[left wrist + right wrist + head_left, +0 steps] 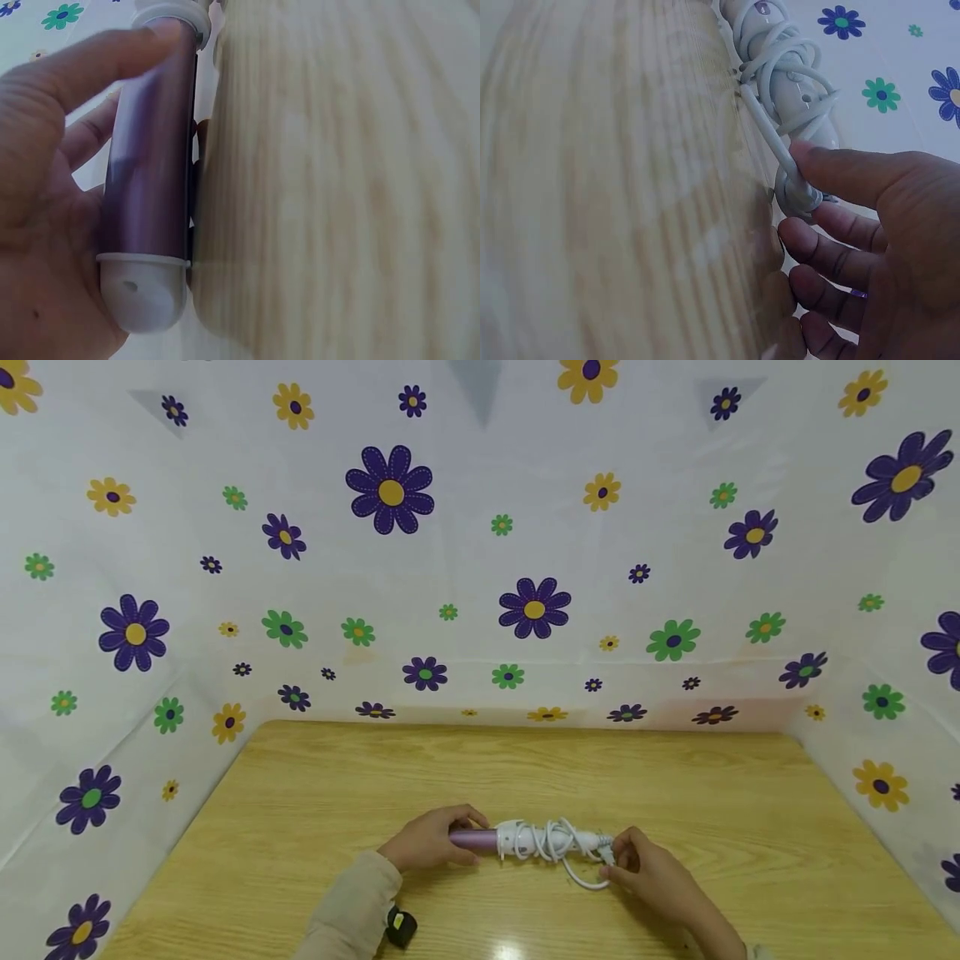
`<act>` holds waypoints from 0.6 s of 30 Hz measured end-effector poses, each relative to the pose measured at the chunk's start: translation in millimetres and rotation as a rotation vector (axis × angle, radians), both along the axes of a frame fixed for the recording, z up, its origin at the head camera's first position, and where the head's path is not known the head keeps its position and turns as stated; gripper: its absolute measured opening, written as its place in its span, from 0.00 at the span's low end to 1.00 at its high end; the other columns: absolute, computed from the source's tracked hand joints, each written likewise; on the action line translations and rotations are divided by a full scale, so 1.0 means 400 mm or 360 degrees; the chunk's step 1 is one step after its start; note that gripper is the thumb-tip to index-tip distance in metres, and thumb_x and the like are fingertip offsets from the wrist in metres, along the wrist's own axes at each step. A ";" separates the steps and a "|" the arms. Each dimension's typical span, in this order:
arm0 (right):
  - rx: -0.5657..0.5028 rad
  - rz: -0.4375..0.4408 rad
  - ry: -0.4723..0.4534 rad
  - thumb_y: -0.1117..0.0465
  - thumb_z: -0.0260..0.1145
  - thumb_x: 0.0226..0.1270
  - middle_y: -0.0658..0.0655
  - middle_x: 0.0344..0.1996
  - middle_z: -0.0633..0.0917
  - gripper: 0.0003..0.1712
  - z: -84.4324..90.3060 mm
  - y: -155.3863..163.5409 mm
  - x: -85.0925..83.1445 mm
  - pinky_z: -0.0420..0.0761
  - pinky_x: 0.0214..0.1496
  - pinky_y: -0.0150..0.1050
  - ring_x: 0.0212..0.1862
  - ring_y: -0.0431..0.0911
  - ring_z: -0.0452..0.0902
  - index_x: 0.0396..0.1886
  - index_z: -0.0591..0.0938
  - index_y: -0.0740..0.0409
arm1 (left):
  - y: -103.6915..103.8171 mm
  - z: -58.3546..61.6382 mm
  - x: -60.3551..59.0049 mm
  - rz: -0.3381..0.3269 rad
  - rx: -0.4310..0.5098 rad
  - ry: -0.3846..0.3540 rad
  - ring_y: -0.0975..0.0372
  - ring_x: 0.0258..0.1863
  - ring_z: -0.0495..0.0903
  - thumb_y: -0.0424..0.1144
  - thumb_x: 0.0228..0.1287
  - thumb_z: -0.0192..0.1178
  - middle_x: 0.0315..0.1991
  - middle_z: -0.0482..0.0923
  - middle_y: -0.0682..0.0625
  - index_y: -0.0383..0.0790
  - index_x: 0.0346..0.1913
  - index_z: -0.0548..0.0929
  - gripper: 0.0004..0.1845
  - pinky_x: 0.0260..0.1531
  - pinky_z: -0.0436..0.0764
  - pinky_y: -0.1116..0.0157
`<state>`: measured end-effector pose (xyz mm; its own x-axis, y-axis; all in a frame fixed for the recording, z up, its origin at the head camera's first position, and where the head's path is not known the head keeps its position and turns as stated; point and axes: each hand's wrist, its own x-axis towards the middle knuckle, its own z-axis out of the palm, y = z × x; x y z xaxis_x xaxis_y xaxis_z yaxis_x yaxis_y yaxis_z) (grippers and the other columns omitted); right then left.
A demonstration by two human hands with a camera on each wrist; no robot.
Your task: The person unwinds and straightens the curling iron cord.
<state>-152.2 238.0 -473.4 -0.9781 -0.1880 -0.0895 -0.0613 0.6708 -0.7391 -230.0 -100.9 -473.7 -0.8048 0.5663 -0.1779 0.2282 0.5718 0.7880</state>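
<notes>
A curling iron with a purple barrel and a white handle lies crosswise near the front of the table. My left hand grips the barrel, thumb on one side and fingers on the other. In the left wrist view the barrel's rounded white tip sits by the palm. A white cord is wound in loose loops around the handle. At the handle's right end, my right hand pinches the cord by its plug between thumb and index finger. Its other fingers curl beneath in the right wrist view.
A wood-grain table lies under everything. White flower-printed sheeting rises at the back and both sides. Beside the left sleeve is a small black object.
</notes>
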 end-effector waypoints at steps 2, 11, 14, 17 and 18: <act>0.0004 -0.0065 -0.0003 0.54 0.70 0.60 0.51 0.26 0.75 0.21 0.000 -0.007 0.003 0.68 0.26 0.30 0.25 0.36 0.66 0.41 0.72 0.63 | 0.003 -0.002 0.001 0.0002 -0.0022 0.0030 0.61 0.41 0.76 0.43 0.52 0.72 0.44 0.79 0.52 0.56 0.51 0.79 0.22 0.40 0.76 0.61; 0.0127 -0.0369 0.0027 0.60 0.70 0.56 0.49 0.25 0.77 0.14 0.003 -0.040 0.001 0.65 0.25 0.31 0.23 0.39 0.66 0.37 0.76 0.60 | 0.010 -0.008 0.007 -0.0003 -0.0048 0.0113 0.63 0.38 0.76 0.41 0.53 0.71 0.40 0.79 0.55 0.59 0.49 0.80 0.19 0.40 0.75 0.61; 0.0133 -0.0384 0.0044 0.61 0.70 0.56 0.50 0.25 0.77 0.13 0.006 -0.044 0.000 0.66 0.24 0.31 0.23 0.39 0.66 0.37 0.76 0.61 | 0.009 -0.011 0.009 0.0020 -0.0059 0.0141 0.64 0.37 0.76 0.42 0.53 0.71 0.39 0.80 0.57 0.61 0.48 0.81 0.19 0.40 0.75 0.62; 0.0113 -0.0391 0.0051 0.61 0.70 0.57 0.50 0.24 0.78 0.13 0.009 -0.048 -0.001 0.66 0.24 0.31 0.23 0.39 0.67 0.36 0.77 0.62 | 0.007 -0.011 0.010 0.0042 -0.0075 0.0158 0.64 0.36 0.76 0.42 0.51 0.71 0.39 0.80 0.57 0.62 0.47 0.81 0.19 0.39 0.75 0.63; 0.0110 -0.0392 0.0060 0.61 0.70 0.56 0.50 0.24 0.78 0.13 0.010 -0.048 -0.002 0.66 0.24 0.31 0.23 0.39 0.67 0.36 0.77 0.62 | 0.006 -0.010 0.010 0.0047 -0.0077 0.0163 0.64 0.36 0.76 0.42 0.51 0.71 0.39 0.80 0.57 0.62 0.47 0.81 0.19 0.39 0.75 0.62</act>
